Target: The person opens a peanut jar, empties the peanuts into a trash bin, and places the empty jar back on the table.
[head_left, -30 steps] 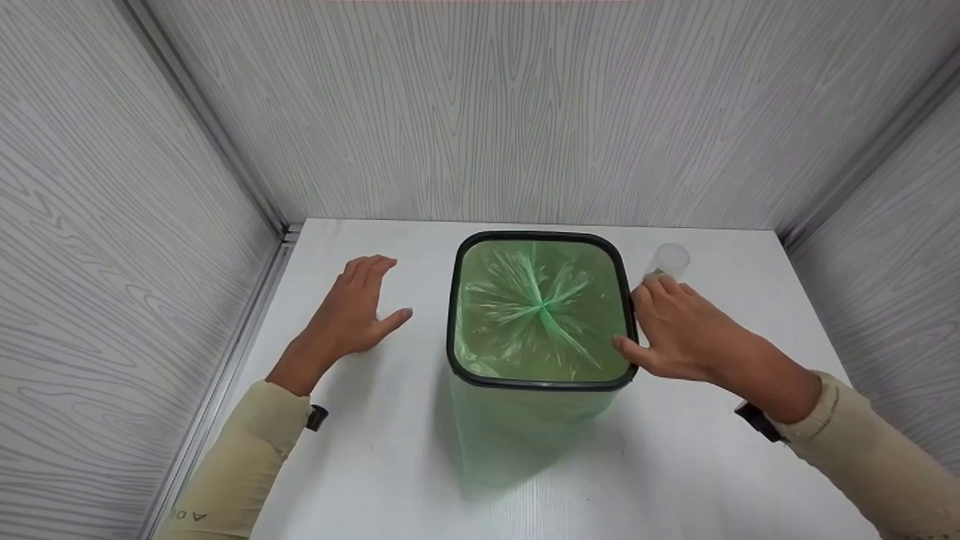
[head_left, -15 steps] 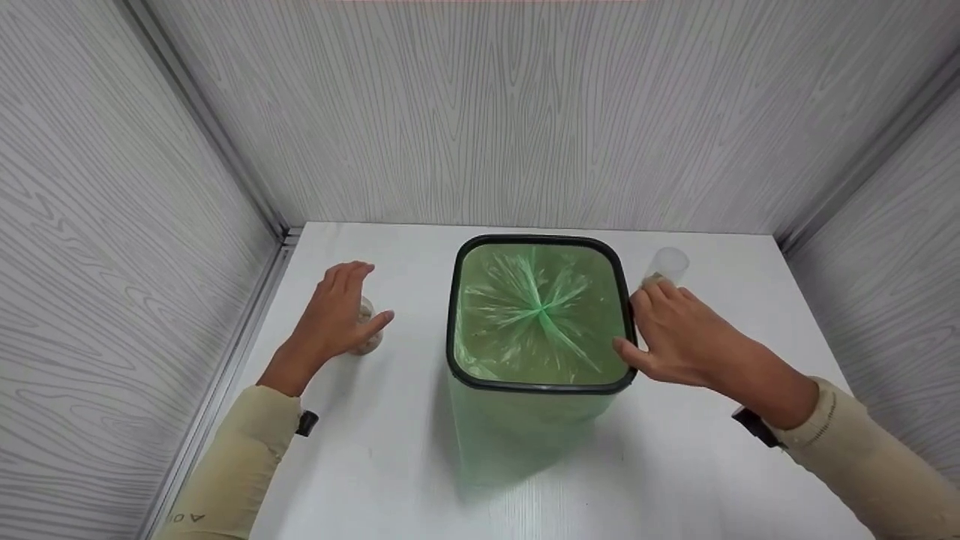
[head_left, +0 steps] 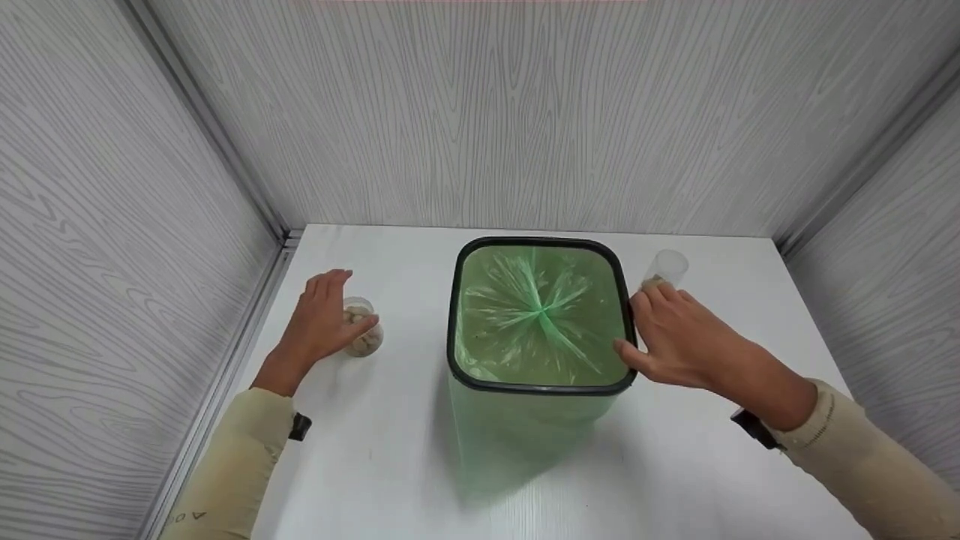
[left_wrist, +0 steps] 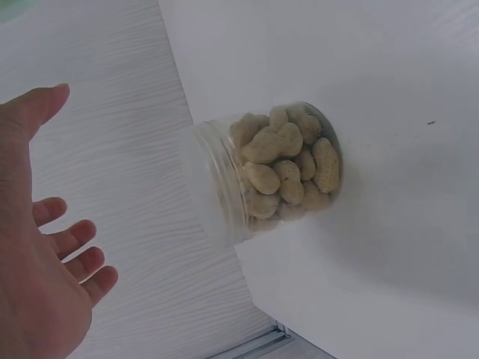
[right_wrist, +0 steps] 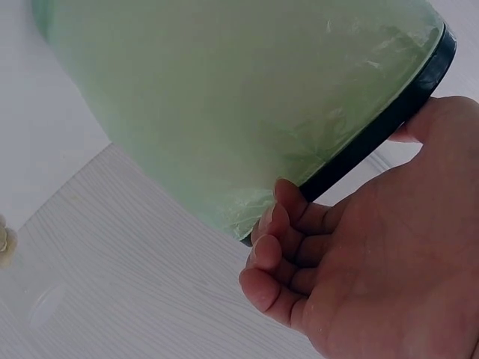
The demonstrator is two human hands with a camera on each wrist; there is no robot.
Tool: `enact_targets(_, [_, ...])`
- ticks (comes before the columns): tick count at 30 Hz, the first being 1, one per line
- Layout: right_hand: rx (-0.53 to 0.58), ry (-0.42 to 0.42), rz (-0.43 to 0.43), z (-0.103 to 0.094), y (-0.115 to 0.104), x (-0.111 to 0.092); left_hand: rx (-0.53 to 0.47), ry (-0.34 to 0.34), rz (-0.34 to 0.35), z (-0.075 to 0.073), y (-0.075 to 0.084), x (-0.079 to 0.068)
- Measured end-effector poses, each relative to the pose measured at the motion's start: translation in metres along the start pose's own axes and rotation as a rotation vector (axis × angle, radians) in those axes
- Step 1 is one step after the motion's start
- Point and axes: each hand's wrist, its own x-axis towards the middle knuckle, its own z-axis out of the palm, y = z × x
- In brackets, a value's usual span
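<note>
A trash bin [head_left: 525,442] with pale green sides stands in the middle of the white table, a black rim ring [head_left: 536,389] around its top. Green plastic bag film [head_left: 544,330] spreads across the opening, gathered at the centre. My right hand [head_left: 686,341] grips the rim on its right side, the thumb over the top and the fingers curled at the outside, as the right wrist view shows. My left hand [head_left: 311,322] holds nothing, its fingers spread beside a clear lidded jar [left_wrist: 262,172] of unshelled peanuts [left_wrist: 281,149]. In the left wrist view a gap shows between hand and jar.
Behind my right hand stands a second clear container [head_left: 670,264], partly hidden by the fingers. Grey wood-grain panels [head_left: 480,112] enclose the white table [head_left: 390,465] at the back and both sides. Metal strips run along the panel corners.
My left hand has drawn back to the left and slightly toward me, bringing the peanut jar into sight. The right hand keeps its hold on the bin's rim.
</note>
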Motion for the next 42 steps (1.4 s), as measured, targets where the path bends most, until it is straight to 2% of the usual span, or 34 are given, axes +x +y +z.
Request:
enact_targets(7, [0.009, 0.015, -0.004, 0.001, 0.001, 0.000, -0.067, -0.021, -0.094, 0.009, -0.016, -0.002])
enact_targets(13, [0.012, 0.031, -0.001, 0.002, 0.001, 0.000, -0.091, -0.018, -0.147, 0.016, -0.025, -0.006])
enact_targets(26, [0.000, 0.030, 0.014, 0.001, -0.001, 0.000, -0.160, -0.021, -0.219, 0.030, -0.045, -0.012])
enact_targets(33, [0.007, 0.025, 0.021, 0.002, -0.002, -0.001, -0.278, -0.063, -0.288, 0.040, -0.053, -0.011])
enact_targets(42, [0.011, 0.032, 0.018, 0.004, -0.001, -0.002, -0.390, -0.096, -0.324, 0.050, -0.055, -0.009])
